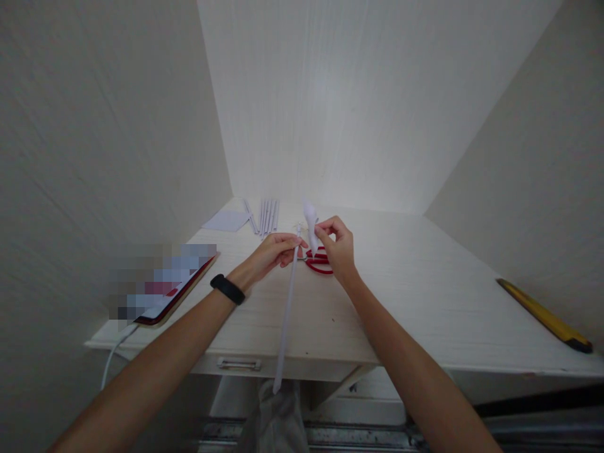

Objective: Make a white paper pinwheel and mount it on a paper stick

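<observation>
Basically both hands' fingers pinch the long paper roll (287, 302), left hand (276, 250) and right hand (336, 245) at its far end; light, crushable, probably floppy.

It looks like a home desk nook: a pale wood-grain desk (425, 296) boxed in by matching panel walls (358, 107), a drawer handle (239, 363) at lower centre, a charging phone (177, 290) at left.

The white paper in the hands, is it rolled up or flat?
Mostly rolled: the white paper runs as a thin stick from the left hand past the desk edge. The right hand pinches its loose, unrolled end.
</observation>
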Motion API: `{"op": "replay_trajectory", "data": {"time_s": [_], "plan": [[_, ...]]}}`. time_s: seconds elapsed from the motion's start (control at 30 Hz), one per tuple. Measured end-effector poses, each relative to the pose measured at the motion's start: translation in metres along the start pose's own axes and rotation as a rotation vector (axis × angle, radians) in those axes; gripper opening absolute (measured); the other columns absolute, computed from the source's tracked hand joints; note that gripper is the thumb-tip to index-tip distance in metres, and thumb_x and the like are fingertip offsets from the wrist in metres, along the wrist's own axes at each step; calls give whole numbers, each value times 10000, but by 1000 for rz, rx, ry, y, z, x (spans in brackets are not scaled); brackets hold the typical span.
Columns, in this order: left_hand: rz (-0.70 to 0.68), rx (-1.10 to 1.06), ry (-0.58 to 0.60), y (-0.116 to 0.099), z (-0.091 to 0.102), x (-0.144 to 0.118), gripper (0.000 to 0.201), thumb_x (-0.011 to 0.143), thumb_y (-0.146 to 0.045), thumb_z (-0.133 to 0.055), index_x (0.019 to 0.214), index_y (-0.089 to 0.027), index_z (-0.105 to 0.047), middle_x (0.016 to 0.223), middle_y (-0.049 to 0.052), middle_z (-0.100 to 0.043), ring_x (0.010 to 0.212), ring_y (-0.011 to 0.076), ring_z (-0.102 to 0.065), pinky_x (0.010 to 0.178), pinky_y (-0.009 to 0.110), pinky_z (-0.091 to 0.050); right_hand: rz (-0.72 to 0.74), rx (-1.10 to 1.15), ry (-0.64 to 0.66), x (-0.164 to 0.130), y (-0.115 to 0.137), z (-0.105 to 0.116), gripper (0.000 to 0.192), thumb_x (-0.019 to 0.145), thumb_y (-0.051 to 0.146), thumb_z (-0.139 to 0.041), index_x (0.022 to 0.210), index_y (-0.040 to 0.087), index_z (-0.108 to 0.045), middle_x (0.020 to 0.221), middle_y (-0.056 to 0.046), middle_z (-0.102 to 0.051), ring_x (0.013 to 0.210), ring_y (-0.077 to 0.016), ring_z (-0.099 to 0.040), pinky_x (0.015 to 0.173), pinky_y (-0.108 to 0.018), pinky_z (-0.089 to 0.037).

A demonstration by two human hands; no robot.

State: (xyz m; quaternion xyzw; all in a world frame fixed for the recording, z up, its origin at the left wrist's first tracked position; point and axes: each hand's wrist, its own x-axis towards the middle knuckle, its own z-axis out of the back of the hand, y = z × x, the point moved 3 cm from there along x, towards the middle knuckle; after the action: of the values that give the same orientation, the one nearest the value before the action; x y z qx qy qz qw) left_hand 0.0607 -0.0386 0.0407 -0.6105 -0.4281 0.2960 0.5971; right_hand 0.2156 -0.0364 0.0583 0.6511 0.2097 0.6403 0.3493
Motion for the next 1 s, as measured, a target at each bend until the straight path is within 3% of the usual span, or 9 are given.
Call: {"op": "replay_trajectory", "data": {"time_s": [0.53, 0.8, 1.0], "plan": [[-13, 49, -42, 1, -1, 0, 257, 752, -378, -639, 766, -122, -651, 629, -7, -597, 396, 20, -358, 371, 178, -241, 9, -31, 6, -3, 0, -1, 120, 755, 264, -616, 668, 187, -580, 663, 25, -513, 646, -122, -452, 659, -279, -366], [-28, 48, -73, -2, -8, -2, 284, 728, -397, -665, 697, -117, -642, 502, -33, -512, 383, 28, -336, 374, 180, -232, 14, -29, -26, -3, -1, 1, 117, 756, 255, -607, 664, 191, -569, 659, 27, -498, 647, -124, -449, 652, -276, -366], [-49, 35, -71, -2, -7, -1, 280, 740, -400, -655, 717, -120, -647, 579, -12, -573, 383, 18, -341, 374, 175, -232, 8, -47, -25, -3, -1, 2, 135, 762, 278, -611, 667, 191, -570, 657, 29, -491, 651, -122, -448, 658, -274, -368]]}}
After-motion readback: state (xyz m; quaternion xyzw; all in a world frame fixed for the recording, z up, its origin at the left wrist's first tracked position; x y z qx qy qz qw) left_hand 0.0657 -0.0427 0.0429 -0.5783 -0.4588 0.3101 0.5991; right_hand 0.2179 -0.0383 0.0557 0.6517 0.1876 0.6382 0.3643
